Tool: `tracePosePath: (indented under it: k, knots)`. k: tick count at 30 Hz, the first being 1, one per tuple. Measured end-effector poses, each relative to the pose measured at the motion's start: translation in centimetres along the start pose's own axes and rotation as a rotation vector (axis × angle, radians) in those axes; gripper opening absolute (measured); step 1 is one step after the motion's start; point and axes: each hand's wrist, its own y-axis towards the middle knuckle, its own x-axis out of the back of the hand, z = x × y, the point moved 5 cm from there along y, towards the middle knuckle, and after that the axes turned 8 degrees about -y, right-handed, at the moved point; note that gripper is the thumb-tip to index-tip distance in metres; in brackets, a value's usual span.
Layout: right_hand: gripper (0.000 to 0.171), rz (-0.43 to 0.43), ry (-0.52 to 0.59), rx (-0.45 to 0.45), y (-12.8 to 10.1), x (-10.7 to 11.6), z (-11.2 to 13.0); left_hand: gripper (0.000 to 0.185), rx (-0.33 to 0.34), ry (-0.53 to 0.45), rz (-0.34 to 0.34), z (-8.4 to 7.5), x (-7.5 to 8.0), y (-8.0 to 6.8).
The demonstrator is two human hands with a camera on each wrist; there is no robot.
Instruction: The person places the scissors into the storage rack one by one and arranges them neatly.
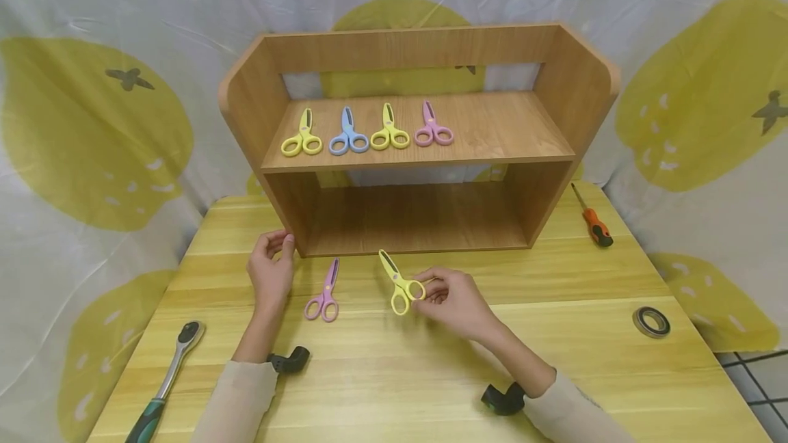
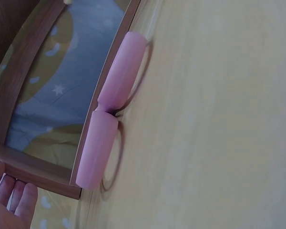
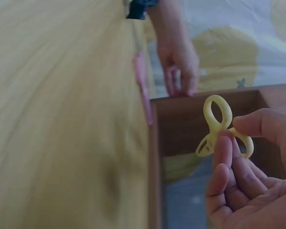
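My right hand (image 1: 438, 292) pinches the handle rings of a yellow pair of scissors (image 1: 400, 284), held just above the wooden table (image 1: 554, 333); in the right wrist view the yellow scissors (image 3: 218, 125) sit between thumb and fingertips. A pink pair of scissors (image 1: 324, 294) lies flat on the table between my hands, and its handles fill the left wrist view (image 2: 109, 114). My left hand (image 1: 273, 258) hovers beside the shelf's lower left corner, fingers relaxed, holding nothing. On the upper board of the wooden shelf (image 1: 572, 94) lie several scissors in a row: yellow (image 1: 303, 137), blue (image 1: 348, 134), yellow (image 1: 389, 130), pink (image 1: 433, 127).
A ratchet wrench (image 1: 165, 378) lies at the table's front left. An orange-handled screwdriver (image 1: 592, 217) lies right of the shelf, and a roll of tape (image 1: 651, 321) sits near the right edge. The shelf's lower bay is empty. A patterned cloth hangs behind.
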Motion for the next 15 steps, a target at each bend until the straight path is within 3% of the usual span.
tracePosePath:
  k: [5,15]
  knots:
    - [0.034,-0.039,0.031,0.035,-1.2,2.2,2.4,0.024,-0.007,0.004,0.004,-0.1,0.1,0.0]
    - [0.038,-0.237,0.113,0.271,-2.6,9.4,7.6,0.024,-0.004,-0.010,0.001,-0.1,0.1,0.0]
